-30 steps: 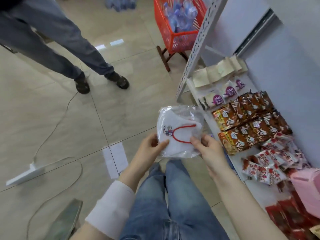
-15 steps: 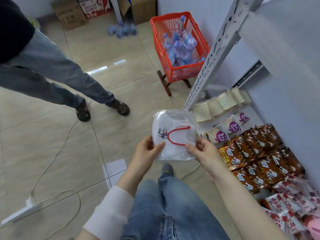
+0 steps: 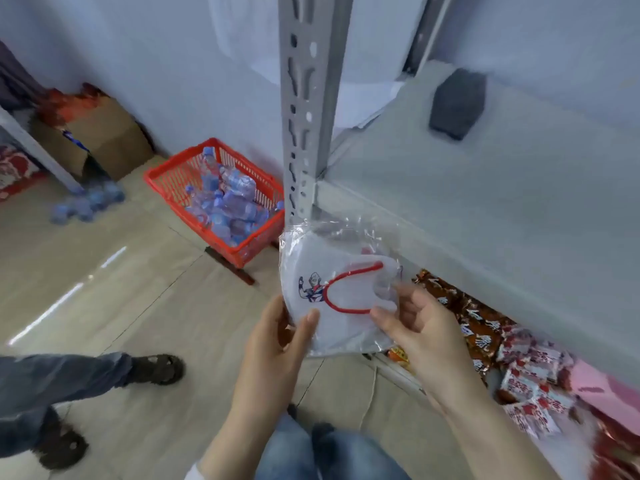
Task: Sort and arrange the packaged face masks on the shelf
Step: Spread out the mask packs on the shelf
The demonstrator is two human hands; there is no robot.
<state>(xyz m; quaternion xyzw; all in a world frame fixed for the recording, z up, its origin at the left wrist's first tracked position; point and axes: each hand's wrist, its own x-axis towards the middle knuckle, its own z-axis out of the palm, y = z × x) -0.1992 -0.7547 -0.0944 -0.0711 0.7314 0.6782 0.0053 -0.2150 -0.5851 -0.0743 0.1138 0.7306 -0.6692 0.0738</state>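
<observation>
The left hand (image 3: 277, 337) pinches the packaged face mask (image 3: 332, 282) at its lower left edge, the right hand (image 3: 415, 323) at its right edge — the pack stands between them. Light, floppy and likely slick in its clear wrap, it seems best gripped by the edges — the shelf (image 3: 502, 209) lies just beyond.

This is a small shop, and the slotted steel upright (image 3: 304, 98) of the display racking says so straight away. Right of the upright, under a grey shelf (image 3: 485, 220), lie rows of packaged snacks (image 3: 485, 327). Left of it on the tiled floor sits a red shopping basket (image 3: 169, 181) heaped with water bottles (image 3: 225, 202), and farther left is an open cardboard carton (image 3: 104, 136).
</observation>
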